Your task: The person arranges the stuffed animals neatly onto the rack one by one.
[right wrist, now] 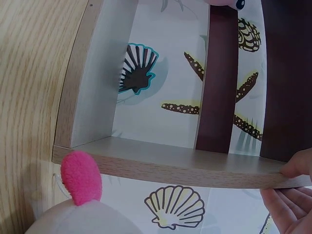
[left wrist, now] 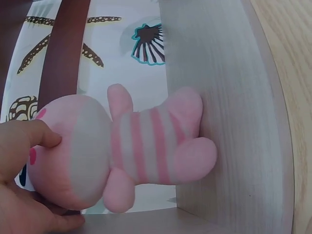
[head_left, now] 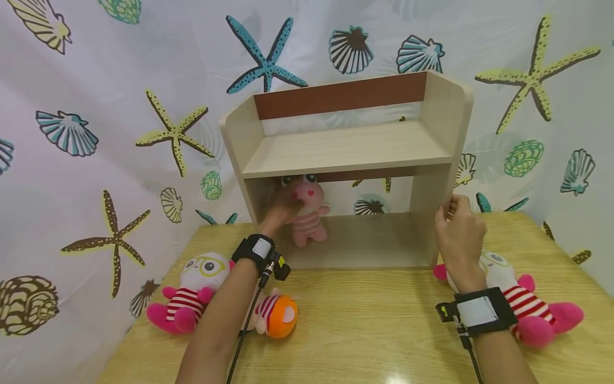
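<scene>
pale wood-grain forms a two-level shelf (head_left: 355, 146) at the centre of the head view, on a yellowish tabletop (head_left: 364, 330). the pink plush toy (head_left: 309, 225) is upright in its lower compartment, left of centre, its head grasped by the left hand (head_left: 284, 207). at right, the right hand (head_left: 461, 234) grips the shelf's side panel. only this view shows the orange-headed toy (head_left: 282, 318) at lower centre and the striped doll (head_left: 184, 304) at lower left; another striped doll (head_left: 530, 304) lies lower right, partly behind the right arm.

the left wrist view alone gives the toy's banded body and both legs up close, thumb pressed on its head at left; whether the feet touch the bottom board is unclear.

the right wrist view shows thumb and fingers pinching the panel at lower right, with the toy just a sliver along the top edge.
</scene>
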Motion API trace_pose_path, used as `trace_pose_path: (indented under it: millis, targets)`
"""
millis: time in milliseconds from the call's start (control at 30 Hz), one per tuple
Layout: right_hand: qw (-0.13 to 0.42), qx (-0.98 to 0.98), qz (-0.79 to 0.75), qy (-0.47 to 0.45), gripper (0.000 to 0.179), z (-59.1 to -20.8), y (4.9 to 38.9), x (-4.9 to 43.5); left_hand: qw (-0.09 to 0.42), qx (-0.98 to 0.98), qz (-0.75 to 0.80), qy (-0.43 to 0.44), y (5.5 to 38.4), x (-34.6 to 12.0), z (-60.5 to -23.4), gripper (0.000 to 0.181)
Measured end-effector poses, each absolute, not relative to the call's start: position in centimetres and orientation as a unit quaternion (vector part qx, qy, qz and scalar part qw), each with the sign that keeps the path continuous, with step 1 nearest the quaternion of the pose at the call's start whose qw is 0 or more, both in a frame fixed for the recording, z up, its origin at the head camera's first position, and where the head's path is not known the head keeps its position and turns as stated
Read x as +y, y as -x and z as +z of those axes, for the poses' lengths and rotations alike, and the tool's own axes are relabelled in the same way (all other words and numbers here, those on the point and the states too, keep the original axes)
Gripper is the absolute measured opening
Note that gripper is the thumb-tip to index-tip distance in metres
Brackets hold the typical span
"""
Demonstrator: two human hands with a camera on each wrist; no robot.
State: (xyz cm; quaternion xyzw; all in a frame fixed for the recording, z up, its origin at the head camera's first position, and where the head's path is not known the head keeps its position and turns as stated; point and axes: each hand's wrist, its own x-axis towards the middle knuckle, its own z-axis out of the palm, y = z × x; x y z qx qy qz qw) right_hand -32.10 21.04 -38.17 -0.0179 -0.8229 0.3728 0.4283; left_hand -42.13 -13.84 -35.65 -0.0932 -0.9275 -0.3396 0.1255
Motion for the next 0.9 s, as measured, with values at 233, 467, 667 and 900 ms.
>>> trace_pose_path:
  millis: [233, 467, 667, 900]
  targets:
    - [0.435, -0.820, 0.371, 0.018, 0.028, -38.3, 32.1, 21.1, 0.140, -0.925, -0.346, 0.071, 42.2, -13.0, -36.0, 0.067]
    - [0.433, -0.821, 0.373, 0.022, 0.028, -38.2, 32.1, 21.1, 0.184, -0.921, -0.338, 0.054, 42.8, -12.9, -36.8, 0.061]
    - [0.438, -0.820, 0.369, 0.015, 0.027, -38.1, 32.1, 20.9, 0.189, -0.922, -0.339, 0.007, 42.7, -13.4, -37.1, 0.059]
    - [0.434, -0.823, 0.366, 0.019, 0.029, -38.2, 32.1, 21.0, 0.200, -0.935, -0.292, 0.025, 42.7, -14.1, -37.5, 0.056]
